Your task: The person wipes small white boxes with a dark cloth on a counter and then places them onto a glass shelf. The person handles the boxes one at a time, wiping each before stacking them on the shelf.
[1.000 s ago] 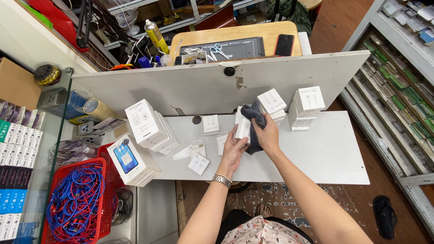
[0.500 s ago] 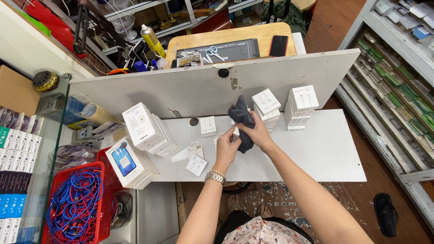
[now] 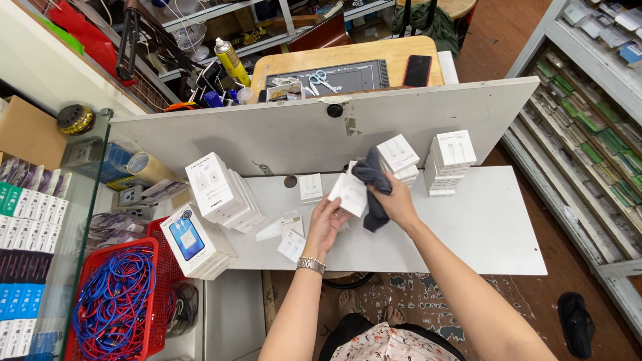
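— What's over on the left there?

— A red basket (image 3: 150, 294) full of blue cables (image 3: 110, 311), then a stack of white boxes (image 3: 224, 190) on the white worktop (image 3: 481, 227), with a few small packets lying flat beside them.

— And the person's hands?

— The left hand (image 3: 328, 224) is closed on a small white box (image 3: 349, 194), fingers under it, thumb along the near edge, held just above the worktop near the middle. The right hand (image 3: 396, 200) is bunched around a dark grey cloth (image 3: 373, 187), which is pressed against the box's right side.

— Looks easy to handle?

— I'd say so. The box seems light, stiff cardboard, probably smooth enough to slip, so holding it by the edges makes sense; squeeze too hard and a corner might dent. The cloth is soft and floppy, best gathered in the fist as it is.

— Further right?

— Two more stacks of small white boxes (image 3: 451, 160) against the upright white board (image 3: 301, 137), well apart from the hands.
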